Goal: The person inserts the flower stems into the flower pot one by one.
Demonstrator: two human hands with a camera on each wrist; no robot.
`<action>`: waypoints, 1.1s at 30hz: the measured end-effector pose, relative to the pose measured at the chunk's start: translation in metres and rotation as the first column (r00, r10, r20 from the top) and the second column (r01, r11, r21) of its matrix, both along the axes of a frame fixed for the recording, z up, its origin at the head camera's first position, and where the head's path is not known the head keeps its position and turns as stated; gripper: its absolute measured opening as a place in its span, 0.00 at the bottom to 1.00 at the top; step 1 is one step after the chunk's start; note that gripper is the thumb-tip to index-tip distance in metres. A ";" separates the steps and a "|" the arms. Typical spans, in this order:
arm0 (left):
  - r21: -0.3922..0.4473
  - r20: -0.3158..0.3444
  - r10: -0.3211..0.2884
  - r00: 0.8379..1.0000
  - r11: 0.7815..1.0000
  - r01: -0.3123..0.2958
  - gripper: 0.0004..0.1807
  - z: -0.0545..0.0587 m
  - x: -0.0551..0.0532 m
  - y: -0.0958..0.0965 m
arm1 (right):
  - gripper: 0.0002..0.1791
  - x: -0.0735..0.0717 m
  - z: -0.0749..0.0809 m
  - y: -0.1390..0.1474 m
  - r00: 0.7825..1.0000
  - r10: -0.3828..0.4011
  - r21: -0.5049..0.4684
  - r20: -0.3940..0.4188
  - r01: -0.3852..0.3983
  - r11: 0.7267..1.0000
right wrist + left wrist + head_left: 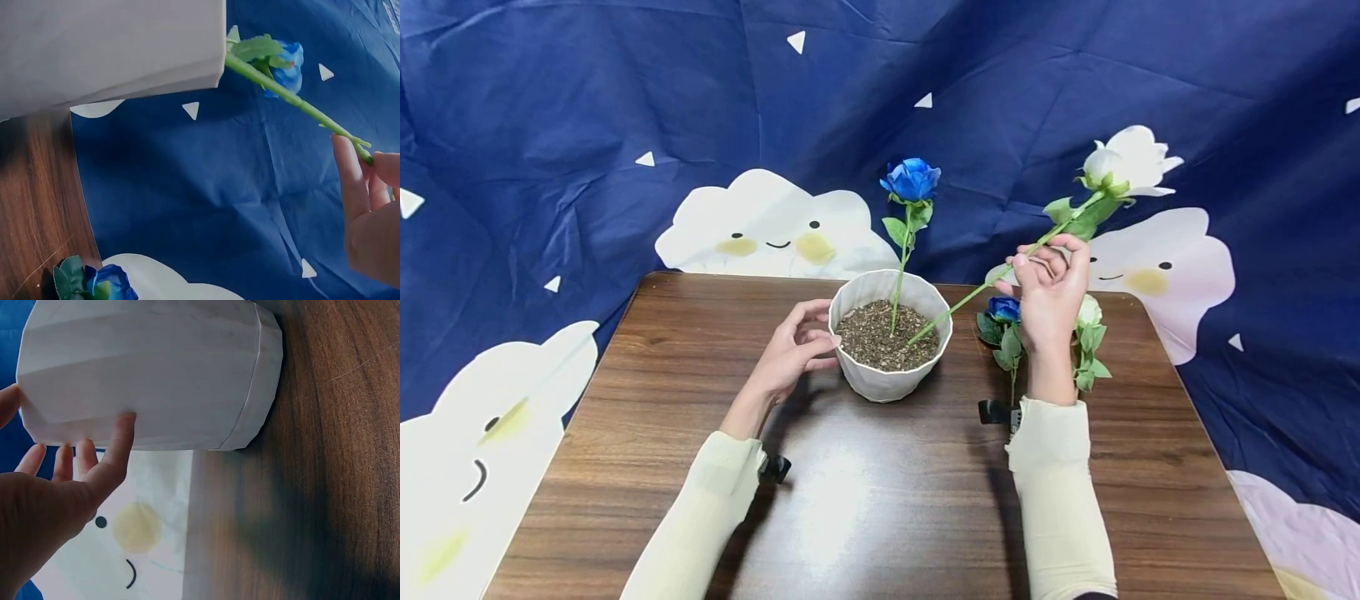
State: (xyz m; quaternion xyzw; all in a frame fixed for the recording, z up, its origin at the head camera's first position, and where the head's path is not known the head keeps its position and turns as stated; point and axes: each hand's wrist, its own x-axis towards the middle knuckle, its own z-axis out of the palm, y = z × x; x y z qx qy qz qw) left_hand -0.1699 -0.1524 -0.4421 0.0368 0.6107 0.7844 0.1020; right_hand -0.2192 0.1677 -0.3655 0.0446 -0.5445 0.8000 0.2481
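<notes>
Our right grip [1051, 287], right of centre, pinches the white flower [1120, 171]; our spread left grip [788, 354] seemingly steadies the pot [887, 382].

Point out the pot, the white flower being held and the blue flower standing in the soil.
Pot [889, 386], head view: outer front wall.
Held white flower [1137, 160], head view: bloom.
Standing blue flower [912, 180], head view: bloom.
</notes>
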 end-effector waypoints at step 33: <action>-0.004 0.001 -0.009 1.000 1.000 0.009 0.36 0.002 0.000 -0.001 | 0.13 -0.017 0.008 -0.052 0.990 0.138 0.572 -0.020 -0.101 0.814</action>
